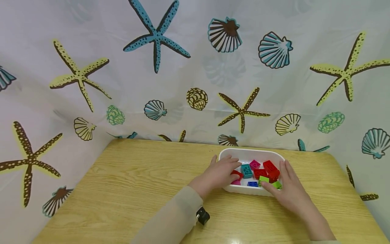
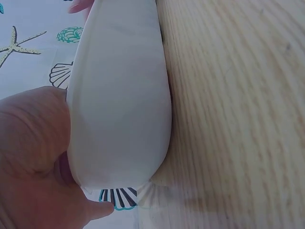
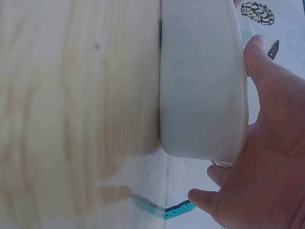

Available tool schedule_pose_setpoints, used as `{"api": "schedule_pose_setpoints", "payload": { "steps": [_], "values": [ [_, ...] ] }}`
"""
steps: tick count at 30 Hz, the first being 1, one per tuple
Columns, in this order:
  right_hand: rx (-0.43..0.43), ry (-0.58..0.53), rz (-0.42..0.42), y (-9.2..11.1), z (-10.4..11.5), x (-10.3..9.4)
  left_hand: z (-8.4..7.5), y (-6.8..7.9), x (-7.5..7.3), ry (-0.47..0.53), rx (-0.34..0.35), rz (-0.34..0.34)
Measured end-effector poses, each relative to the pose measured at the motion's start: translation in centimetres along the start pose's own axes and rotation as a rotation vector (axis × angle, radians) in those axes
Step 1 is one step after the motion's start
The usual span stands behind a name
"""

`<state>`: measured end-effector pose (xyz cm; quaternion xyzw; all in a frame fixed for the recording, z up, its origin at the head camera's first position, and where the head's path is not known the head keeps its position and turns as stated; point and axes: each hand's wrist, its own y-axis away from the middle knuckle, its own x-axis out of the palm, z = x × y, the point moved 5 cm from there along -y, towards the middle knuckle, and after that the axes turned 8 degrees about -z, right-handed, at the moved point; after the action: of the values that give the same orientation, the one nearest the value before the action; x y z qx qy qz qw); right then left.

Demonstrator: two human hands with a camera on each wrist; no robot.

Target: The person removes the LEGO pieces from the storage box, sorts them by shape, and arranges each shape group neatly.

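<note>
A white plastic bin with rounded corners holds several toy building bricks, among them a teal brick, a red brick, a blue brick and a lime green brick. My left hand grips the bin's left end, with thumb and some fingers reaching over the rim. At the opposite end, my right hand holds on with its thumb over the near rim and its fingers along the outer side. Both wrist views show the bin's smooth outer wall close by the wooden tabletop.
The wooden table runs back to a white curtain printed with starfish and shells, which also encloses both sides. A small black device sits at the left wrist, beside the beige sleeve.
</note>
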<state>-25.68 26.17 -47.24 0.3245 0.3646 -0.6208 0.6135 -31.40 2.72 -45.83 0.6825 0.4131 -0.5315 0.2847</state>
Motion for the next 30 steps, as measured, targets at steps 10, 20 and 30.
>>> {"api": "schedule_pose_setpoints", "payload": {
  "steps": [10, 20, 30],
  "values": [
    [0.01, -0.061, 0.038, -0.18, -0.16, -0.05, 0.06, -0.5, 0.2, -0.003, -0.023, 0.028],
    [0.013, -0.048, 0.03, -0.34, -0.44, 0.0, -0.34, -0.63, 0.06, -0.003, -0.062, 0.019],
    [0.012, -0.055, 0.02, -0.2, -0.28, 0.03, -0.43, -0.74, -0.16, 0.032, -0.121, 0.003]
  ]
}}
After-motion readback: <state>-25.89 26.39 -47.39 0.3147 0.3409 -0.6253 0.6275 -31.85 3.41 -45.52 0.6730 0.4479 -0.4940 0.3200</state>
